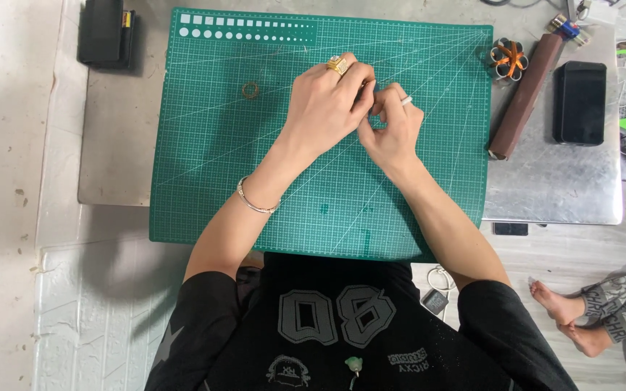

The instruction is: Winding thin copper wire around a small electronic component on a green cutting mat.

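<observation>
Currently both hands meet above the middle of the green cutting mat point(204, 145), which lies on a metal table point(559, 188). Left hand point(325, 108), with a gold ring on one finger and a bracelet at the wrist, has its fingers curled in against the right hand point(393, 127), which wears a pale ring. Fingertips of both are pinched together at one spot; whatever sits between them is hidden, so I cannot tell what is grasped. A small brown loop point(251, 90) lies on the mat left of the hands, apart from them. Right of the mat: an orange-and-dark bundle point(508, 59), a long brown bar point(527, 95) lying diagonally, a black phone point(580, 102). Another dark phone point(101, 30) sits at the table's far left corner. Someone else's bare feet point(566, 315) show at lower right.
</observation>
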